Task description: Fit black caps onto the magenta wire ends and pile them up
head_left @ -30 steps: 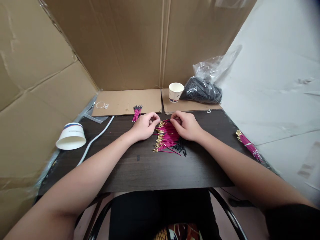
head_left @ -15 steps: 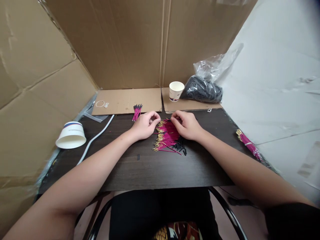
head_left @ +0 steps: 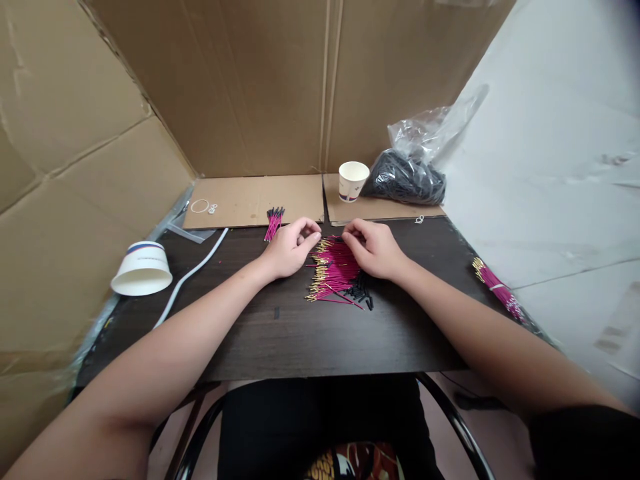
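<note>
The left hand [head_left: 291,248] and right hand [head_left: 375,249] curl, thumbs near index fingers, at opposite sides of the magenta wires [head_left: 336,267] on the dark table [head_left: 300,347]; whether either grips one is unclear. Black sleeves [head_left: 361,289] lie at the pile's near right, and a smaller wire bundle [head_left: 274,224] sits beyond the left hand.

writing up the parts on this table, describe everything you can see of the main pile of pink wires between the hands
The pile is many thin, straight magenta wires with shiny gold-coloured tips at their left ends. They lie flat on the dark table, mostly side by side, with a few askew at the near edge. Short black pieces crowd its near right side. The left hand is at its far left corner; the right hand covers part of its right side. Whether either grip holds a wire is unclear.
</note>
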`<state>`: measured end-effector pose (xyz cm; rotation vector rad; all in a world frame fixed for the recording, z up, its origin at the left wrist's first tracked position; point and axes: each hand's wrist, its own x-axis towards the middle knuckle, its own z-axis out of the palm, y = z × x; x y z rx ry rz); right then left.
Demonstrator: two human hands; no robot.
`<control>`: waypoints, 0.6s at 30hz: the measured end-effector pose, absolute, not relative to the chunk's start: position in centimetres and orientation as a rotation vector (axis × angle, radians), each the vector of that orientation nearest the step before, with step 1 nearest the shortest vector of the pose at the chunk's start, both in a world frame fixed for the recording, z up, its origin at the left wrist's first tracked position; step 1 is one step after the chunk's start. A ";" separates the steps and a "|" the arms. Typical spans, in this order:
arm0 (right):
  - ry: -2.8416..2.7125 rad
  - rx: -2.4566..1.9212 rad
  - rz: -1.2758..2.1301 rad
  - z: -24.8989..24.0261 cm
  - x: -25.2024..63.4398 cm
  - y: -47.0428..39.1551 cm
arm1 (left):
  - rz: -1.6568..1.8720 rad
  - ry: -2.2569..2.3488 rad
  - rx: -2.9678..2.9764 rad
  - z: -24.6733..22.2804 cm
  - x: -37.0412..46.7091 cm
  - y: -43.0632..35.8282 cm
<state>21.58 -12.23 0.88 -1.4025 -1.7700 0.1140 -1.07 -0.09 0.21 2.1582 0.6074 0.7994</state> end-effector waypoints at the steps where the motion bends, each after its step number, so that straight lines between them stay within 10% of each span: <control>1: -1.739 -1.393 0.119 0.9 21.5 -12.2 | 0.816 0.601 2.112 0.2 -1.0 0.0; 18: -1.326 -1.227 0.689 0.6 20.6 -11.5 | 0.816 0.658 2.211 0.0 -1.0 -0.2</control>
